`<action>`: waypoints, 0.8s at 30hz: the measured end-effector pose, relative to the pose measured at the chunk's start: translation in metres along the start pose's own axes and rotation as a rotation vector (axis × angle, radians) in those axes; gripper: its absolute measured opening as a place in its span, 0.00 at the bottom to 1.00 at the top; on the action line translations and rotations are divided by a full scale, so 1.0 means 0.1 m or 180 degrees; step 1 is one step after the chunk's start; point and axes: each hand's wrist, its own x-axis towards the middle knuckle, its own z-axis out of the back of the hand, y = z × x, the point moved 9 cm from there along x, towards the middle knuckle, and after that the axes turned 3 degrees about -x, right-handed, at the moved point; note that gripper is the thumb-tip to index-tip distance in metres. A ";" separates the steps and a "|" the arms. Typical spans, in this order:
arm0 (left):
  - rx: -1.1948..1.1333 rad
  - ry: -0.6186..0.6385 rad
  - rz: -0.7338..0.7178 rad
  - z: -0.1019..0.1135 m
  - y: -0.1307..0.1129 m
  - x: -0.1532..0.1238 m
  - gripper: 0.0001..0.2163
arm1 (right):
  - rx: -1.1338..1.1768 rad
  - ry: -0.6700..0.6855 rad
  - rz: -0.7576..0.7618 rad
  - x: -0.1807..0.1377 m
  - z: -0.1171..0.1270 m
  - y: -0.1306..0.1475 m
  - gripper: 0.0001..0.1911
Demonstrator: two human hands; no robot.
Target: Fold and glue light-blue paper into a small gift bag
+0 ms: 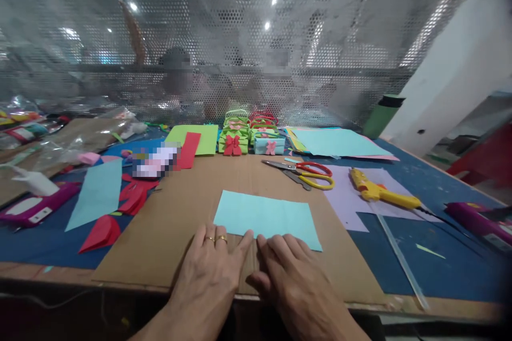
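Observation:
A light blue rectangle of craft paper lies flat on a brown cardboard sheet. Along the near edge of this paper, my left hand rests with its fingers stretched out, two rings on them and the forefinger reaching to the right. Beside it, my right hand presses its fingertips on the same edge, fingers slightly bent and thumb apart below. Neither hand is wrapped round anything. Just beyond the paper lie scissors with one red and one yellow handle loop.
A yellow glue gun lies on purple paper, a clear glue stick nearby. Small paper bags with bows stand at the back. Blue sheets, red scraps and a green bottle surround the cardboard.

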 end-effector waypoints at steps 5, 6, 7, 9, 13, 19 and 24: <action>-0.0084 -0.0191 0.0066 0.05 0.09 -0.07 0.26 | -0.0044 -0.0040 0.0126 -0.04 0.07 -0.03 0.23; -0.0141 -0.0248 0.0058 0.06 0.12 -0.09 0.24 | -0.0082 -0.0073 0.0148 -0.03 0.09 -0.02 0.23; -0.0211 -0.0316 0.0046 0.08 0.16 -0.11 0.23 | -0.0116 -0.0121 0.0167 -0.02 0.11 -0.02 0.24; -0.0385 -0.0430 0.0025 0.09 0.23 -0.15 0.21 | -0.0157 -0.0144 0.0193 -0.01 0.11 -0.01 0.24; -0.0628 -0.0624 0.0097 0.08 0.33 -0.20 0.19 | -0.0176 -0.0128 0.0200 -0.03 0.08 0.00 0.26; -0.0527 -0.0213 0.0241 -0.02 0.29 -0.08 0.21 | -0.0238 -0.0118 0.0146 0.02 0.09 0.02 0.31; -0.0312 0.0068 0.0005 -0.04 0.19 -0.05 0.27 | -0.0274 -0.0063 0.0035 0.08 0.08 0.05 0.32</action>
